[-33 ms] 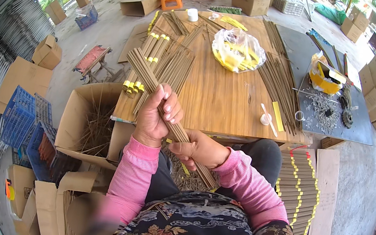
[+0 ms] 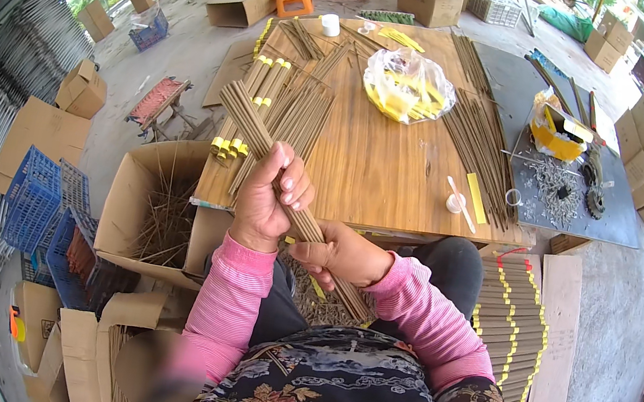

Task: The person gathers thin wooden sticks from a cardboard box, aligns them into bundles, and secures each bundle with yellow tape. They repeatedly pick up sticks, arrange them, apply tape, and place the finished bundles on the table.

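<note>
A slanting bundle of thin brown incense sticks [image 2: 252, 118] is held in front of my lap, its upper end over the table's near left part. My left hand [image 2: 267, 200] wraps round the bundle's middle with the thumb up. Lower down, my right hand [image 2: 351, 255] grips the same bundle, its thumb lying across the sticks. The bottom ends poke out below the right hand. Beyond my left hand, loose incense sticks [image 2: 300, 125] lie on the wooden table [image 2: 377, 176], beside bundles with yellow bands [image 2: 261, 80].
A clear bag of yellow strips [image 2: 409, 88] sits on the table. Near its front edge are a small cup [image 2: 455, 203] with a white stick and a yellow strip [image 2: 476, 198]. A cardboard box [image 2: 119, 205] with sticks stands at left; banded bundles [image 2: 514, 327] lie at right.
</note>
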The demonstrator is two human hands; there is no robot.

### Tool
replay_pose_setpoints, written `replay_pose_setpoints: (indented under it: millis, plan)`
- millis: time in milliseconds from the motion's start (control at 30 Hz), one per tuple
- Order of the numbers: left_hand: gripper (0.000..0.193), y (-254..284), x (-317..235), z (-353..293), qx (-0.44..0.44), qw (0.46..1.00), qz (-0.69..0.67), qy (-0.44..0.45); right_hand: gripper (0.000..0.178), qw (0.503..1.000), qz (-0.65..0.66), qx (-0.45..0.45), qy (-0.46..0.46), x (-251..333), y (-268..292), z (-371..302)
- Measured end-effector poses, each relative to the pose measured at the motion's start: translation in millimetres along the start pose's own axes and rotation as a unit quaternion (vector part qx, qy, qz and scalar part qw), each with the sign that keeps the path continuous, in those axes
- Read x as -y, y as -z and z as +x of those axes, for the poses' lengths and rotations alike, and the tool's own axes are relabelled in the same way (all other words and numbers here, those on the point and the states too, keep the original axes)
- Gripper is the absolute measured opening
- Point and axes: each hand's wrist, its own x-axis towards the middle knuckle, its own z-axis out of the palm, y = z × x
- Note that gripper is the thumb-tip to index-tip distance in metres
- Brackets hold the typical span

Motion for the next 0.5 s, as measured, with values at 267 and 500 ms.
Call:
replay_pose_setpoints:
  millis: [267,500]
  plan:
    - [0.025,-17.4,10.6,5.2,-0.222,0.958,0.172,-0.055,0.027,0.889,-0.309,-0.263,0.21,-20.9,-5.7,12.1]
    - [0.03,9.4,10.3,5.9,-0.261,0.952,0.151,-0.055,0.02,0.903,-0.32,-0.231,0.168,-35.2,8.5,21.4]
